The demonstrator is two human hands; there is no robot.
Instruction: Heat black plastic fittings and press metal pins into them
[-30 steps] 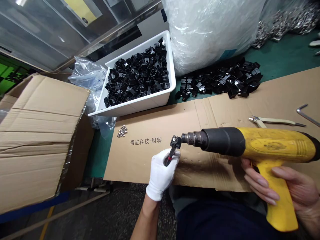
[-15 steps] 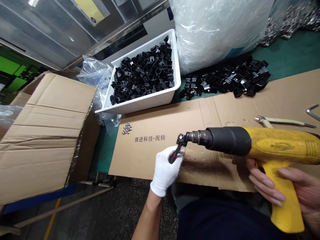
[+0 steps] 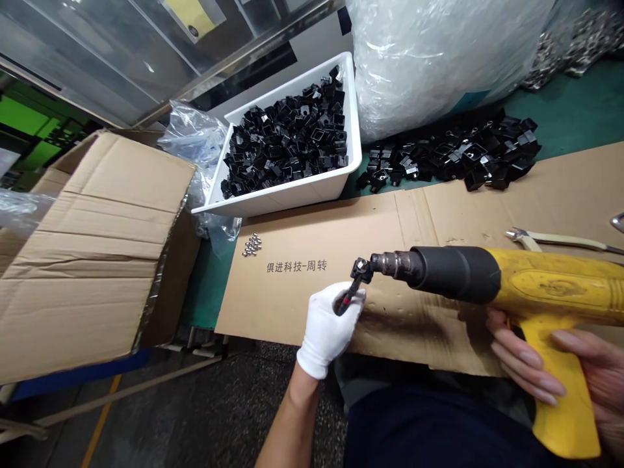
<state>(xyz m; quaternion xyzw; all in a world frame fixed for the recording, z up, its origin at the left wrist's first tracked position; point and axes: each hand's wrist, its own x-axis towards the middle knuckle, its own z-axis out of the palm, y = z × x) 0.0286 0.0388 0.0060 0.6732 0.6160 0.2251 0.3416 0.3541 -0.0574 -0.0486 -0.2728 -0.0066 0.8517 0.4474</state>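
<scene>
My left hand (image 3: pixel 331 325), in a white glove, is closed around a slim dark tool with a red mark, which looks like tweezers (image 3: pixel 347 299). At the tool's tip sits a small black plastic part (image 3: pixel 362 269) with a shiny metal bit in it. My bare right hand (image 3: pixel 546 364) grips the handle of a yellow heat gun (image 3: pixel 556 283) with a black collar. The gun's stepped metal nozzle (image 3: pixel 397 264) points left, its end right at the black part; whether they touch I cannot tell.
A cardboard sheet (image 3: pixel 297 302) covers the bench, with small metal pieces (image 3: pixel 252 245) and cutting pliers (image 3: pixel 556 239) on it. Behind stand a white bin (image 3: pixel 292 201) of black parts, a pile of similar parts (image 3: pixel 458 156) and a plastic bag (image 3: pixel 448 58). A cardboard box (image 3: pixel 92 260) is at left.
The view has shifted slightly, so most things appear a little further right. Both hands keep their grips, and the nozzle stays at the black part.
</scene>
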